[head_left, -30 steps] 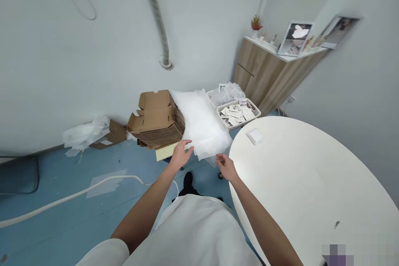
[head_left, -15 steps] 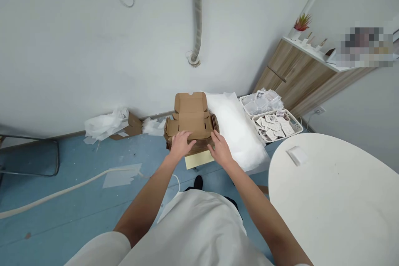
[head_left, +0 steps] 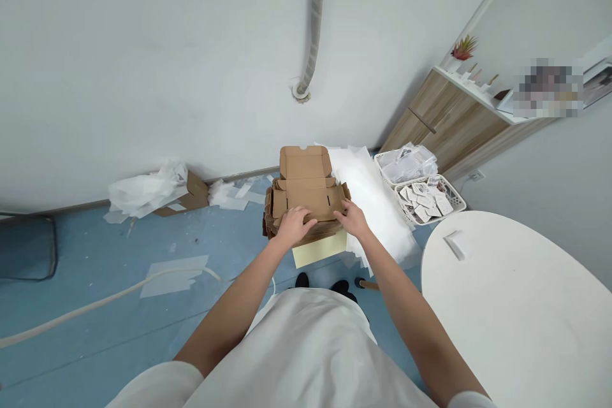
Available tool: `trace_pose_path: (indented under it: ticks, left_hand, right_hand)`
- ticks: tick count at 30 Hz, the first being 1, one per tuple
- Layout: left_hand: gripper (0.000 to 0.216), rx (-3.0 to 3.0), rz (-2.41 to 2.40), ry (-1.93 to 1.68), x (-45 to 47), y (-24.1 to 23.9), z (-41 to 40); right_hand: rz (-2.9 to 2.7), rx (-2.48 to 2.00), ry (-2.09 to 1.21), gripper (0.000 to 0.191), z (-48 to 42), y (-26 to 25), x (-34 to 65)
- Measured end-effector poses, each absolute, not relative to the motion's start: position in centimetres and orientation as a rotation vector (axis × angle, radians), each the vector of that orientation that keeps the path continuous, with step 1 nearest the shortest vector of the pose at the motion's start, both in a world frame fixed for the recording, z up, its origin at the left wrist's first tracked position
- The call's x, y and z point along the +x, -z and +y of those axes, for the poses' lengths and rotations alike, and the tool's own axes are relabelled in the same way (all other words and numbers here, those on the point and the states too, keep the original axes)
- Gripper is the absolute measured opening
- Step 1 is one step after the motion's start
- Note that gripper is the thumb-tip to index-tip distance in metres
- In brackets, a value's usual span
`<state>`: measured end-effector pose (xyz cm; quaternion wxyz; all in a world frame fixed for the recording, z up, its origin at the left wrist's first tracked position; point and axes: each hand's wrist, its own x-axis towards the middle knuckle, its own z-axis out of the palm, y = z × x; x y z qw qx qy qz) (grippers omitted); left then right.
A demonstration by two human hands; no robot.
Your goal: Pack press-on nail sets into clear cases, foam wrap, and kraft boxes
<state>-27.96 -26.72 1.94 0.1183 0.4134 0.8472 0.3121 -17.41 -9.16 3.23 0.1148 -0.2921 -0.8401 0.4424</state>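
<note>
A die-cut brown cardboard box [head_left: 306,194] lies unfolded on top of a stack of similar flattened boxes [head_left: 268,210], its lid panel spread toward the wall. My left hand [head_left: 292,227] is at the near edge, fingers over the front flap and thumb on the near side. At the near right corner, my right hand [head_left: 354,219] has its fingers on the side flap and the thumb pointing inward. Both hands are closed on the cardboard; parts of the fingertips are hard to make out. A pale yellow sheet [head_left: 319,250] sticks out below the stack.
White foam sheets [head_left: 373,197] lie right of the stack. Beyond them sit a basket of plastic packets [head_left: 406,162] and a basket of cards [head_left: 425,201]. A round white table [head_left: 516,306] stands at right, a wooden cabinet [head_left: 444,108] behind. A hose [head_left: 119,290] crosses the floor.
The view has shifted a little, so the boxes appear farther right. Both hands stay at the near edge of the top box, with the left fingers now bent more over its flap.
</note>
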Motion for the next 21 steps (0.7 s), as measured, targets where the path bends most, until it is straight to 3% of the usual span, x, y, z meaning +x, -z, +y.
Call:
trace_pose_path:
  ticks: [5,9,12,16,21]
  left_hand:
    - [0.03,1.369,2.4,-0.945,-28.2,-2.1,-26.9]
    - [0.029,1.492,2.413,-0.947,-28.7,-2.0,-26.8]
    - [0.031,1.5,2.519,-0.86,-29.0,-1.8,-26.7]
    - [0.033,1.558,2.581,-0.755,-29.2,-1.8,-26.6]
    - [0.031,1.628,2.64,-0.719,-29.1,-2.0,-26.8]
  right_hand:
    - [-1.985,-1.053,-1.861,0.033,-8.0,-5.7,-18.1]
    - [-1.872,-0.965,-1.977,0.026,-7.8,-7.5,-18.4]
    - [-2.065,-0.876,-1.691,0.03,-8.5,-8.4,-17.7]
    - [-2.419,-0.652,-0.837,0.029,-11.2,-8.2,-16.0]
    - [-2.898,-0.179,-0.513,0.02,-14.7,-5.5,-15.2]
